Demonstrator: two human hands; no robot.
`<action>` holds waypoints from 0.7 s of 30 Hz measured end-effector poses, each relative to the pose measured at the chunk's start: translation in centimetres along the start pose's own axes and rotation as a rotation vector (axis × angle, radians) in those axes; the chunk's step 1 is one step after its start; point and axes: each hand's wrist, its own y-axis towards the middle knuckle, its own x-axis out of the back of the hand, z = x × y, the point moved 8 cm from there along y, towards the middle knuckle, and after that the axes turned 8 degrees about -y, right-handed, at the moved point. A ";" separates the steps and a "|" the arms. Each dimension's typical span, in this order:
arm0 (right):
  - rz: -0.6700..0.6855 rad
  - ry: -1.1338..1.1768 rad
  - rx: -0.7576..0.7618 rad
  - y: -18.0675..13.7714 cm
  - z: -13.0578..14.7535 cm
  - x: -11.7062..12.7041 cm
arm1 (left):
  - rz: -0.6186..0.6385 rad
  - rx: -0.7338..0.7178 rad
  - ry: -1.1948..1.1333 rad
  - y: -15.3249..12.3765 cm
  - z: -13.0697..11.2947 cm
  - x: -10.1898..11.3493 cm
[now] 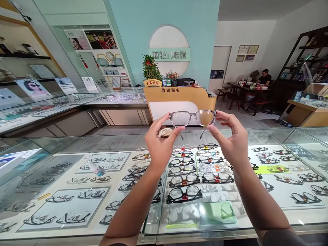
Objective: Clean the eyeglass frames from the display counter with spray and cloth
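A pair of eyeglasses (pixel 193 118) with a clear grey frame is held up level above the glass counter, lenses facing me. My left hand (pixel 161 140) pinches its left end between thumb and fingers. Tucked in that same palm is a crumpled beige cloth (pixel 165 132). My right hand (pixel 232 136) grips the right end of the frame, thumb below and fingers behind. The temple arms hang below the lenses. Under my hands, rows of dark-framed glasses (pixel 184 194) with red tags are on display.
The glass display counter (pixel 143 235) spans the foreground. On its left side stand a small white spray bottle (pixel 97 169) and a yellow pencil-like stick (pixel 44 196). Beyond are a wooden cashier desk (pixel 210 102) with a potted plant (pixel 151 68), and a seated person (pixel 265 78) at a far table.
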 end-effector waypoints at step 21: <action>0.057 0.013 -0.037 0.0 -0.2 -0.2 | -0.013 -0.204 0.058 -0.2 -1.7 0.3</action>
